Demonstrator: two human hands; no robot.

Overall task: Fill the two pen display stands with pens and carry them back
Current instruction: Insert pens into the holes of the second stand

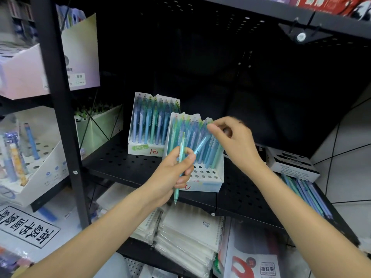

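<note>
- On the black perforated shelf (124, 165) we see the two pen display stands: the rear stand (152, 125) looks full, and the front stand (197, 157), just beside it and nearer us, has bare holes in its front rows.
- Our left hand (172, 173) is curled round a pale green pen (179, 167); a light blue pen (200, 146) also juts up from that fist towards the front stand.
- The green pen's long axis runs near upright, tip down below the fist, cap end up against the pens already standing.
- Our right hand (230, 141) hovers over the tops of the front stand's back rows with thumb and forefinger drawn together; blur keeps us from telling whether they pinch a pen cap.
- The bare holes lie just right of and below the left hand, so we judge that hand the nearer one for the next insertion; the pen needs only a short move across and a straight drop.
- Loose pens (307, 195) lie on the shelf's right end, well apart from both hands.
</note>
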